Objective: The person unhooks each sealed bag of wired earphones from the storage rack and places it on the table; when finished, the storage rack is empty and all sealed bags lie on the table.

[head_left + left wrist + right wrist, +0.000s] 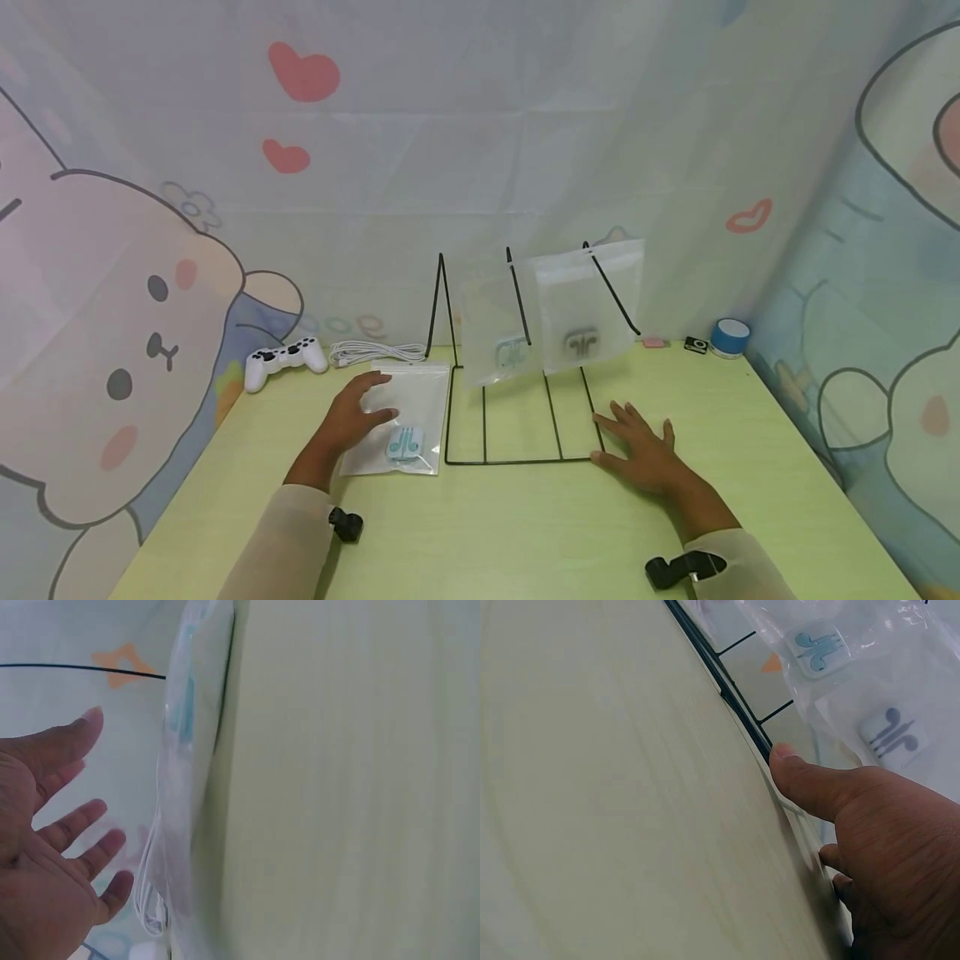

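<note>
A clear zip bag (429, 396) lies flat on the table, with a small white earphone case (405, 444) printed in teal inside. My left hand (348, 421) hovers over its left side, thumb and fingers spread apart and holding nothing; the left wrist view shows a gap between fingers and bag. Right of the bag stands a black wire rack (525, 461) with three upright prongs. Two clear bags hang on it, the left bag (480, 321) with a teal-marked case and the right bag (626, 279) with a dark-marked one. My right hand (643, 454) touches the rack's front right corner, fingers loosely spread.
At the back left are a white game controller (285, 360) and a coiled white cable (375, 353). A pink eraser-like block (654, 342), a small black device (696, 345) and a blue-and-white round container (730, 337) sit at the back right. A printed cloth hangs behind.
</note>
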